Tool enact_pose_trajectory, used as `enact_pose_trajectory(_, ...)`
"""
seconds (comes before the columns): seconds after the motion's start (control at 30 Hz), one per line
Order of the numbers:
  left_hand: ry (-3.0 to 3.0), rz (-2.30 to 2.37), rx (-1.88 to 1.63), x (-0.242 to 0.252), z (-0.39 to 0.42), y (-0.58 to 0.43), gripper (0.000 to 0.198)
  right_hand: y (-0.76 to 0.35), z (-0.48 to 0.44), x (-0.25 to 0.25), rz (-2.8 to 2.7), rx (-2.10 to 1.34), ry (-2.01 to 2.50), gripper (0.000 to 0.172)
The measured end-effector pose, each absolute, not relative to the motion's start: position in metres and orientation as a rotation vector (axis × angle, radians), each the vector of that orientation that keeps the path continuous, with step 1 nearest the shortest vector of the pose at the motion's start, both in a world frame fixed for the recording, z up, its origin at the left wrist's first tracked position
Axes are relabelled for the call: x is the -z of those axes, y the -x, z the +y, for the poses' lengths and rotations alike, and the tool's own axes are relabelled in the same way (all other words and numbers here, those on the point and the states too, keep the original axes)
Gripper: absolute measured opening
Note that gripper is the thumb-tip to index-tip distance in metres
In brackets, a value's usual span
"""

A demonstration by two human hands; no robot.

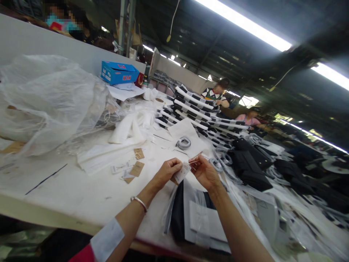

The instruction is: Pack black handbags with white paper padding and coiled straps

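Between finger and thumb, my left hand [170, 171] pinches a hang tag [182, 174], which shows a white face and a brown edge. My right hand [204, 171] is closed at the tag's upper end on a thin pale string [193, 161]. Just below both hands lies a black bag [177, 214], partly covered by clear plastic and white sheets [208, 222]. Several brown and white tags [136, 169] are scattered on the white table [89, 196] to the left of my left hand.
Crumpled clear plastic [51, 98] heaps at the left, near a blue box [119, 72]. Black-and-white checked pieces [193, 109] are stacked at the back. A coiled grey strap [183, 143] lies beyond my hands, with black bags [249, 163] at right. Other people [215, 94] are farther back.
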State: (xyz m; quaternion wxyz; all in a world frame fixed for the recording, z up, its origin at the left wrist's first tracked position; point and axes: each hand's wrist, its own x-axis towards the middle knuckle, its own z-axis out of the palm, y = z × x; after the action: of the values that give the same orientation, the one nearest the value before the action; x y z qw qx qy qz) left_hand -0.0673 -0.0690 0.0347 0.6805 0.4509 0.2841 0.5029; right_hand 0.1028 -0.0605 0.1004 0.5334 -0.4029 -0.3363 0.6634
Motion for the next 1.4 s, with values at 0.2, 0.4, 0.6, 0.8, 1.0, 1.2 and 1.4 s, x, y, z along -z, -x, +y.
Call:
enact_pose_trajectory(0.2, -0.989, 0.608, -1.201, -0.038, -0.066, 0.068, 0.029, -0.107, -0.067, -0.091, -0.647, -1.626, 0.895, 0.023)
enact_pose_trajectory(0.4, -0.836, 0.575, -1.152, -0.037, -0.066, 0.070, 0.035, -0.107, -0.070, -0.083, -0.638, -1.682, 0.879, 0.025)
enact_pose_trajectory(0.6, -0.864, 0.682, -1.200, -0.034, -0.063, 0.068, 0.039, -0.111, -0.066, -0.077, -0.622, -1.604, 0.952, 0.025)
enact_pose_trajectory(0.8, -0.833, 0.625, -1.140, -0.036, -0.064, 0.068, 0.042, -0.114, -0.067, -0.071, -0.694, -1.588, 1.008, 0.028)
enact_pose_trajectory(1.0, -0.757, 0.579, -1.102, -0.034, -0.064, 0.068, 0.043, -0.108, -0.072, -0.077, -0.794, -1.580, 0.971, 0.026)
enact_pose_trajectory(1.2, -0.773, 0.515, -1.094, -0.033, -0.064, 0.069, 0.041, -0.105, -0.073, -0.080, -0.883, -1.461, 1.100, 0.030)
enact_pose_trajectory(1.4, -0.788, 0.515, -1.096, -0.037, -0.066, 0.070, 0.042, -0.104, -0.076, -0.076, -0.997, -1.252, 1.286, 0.045)
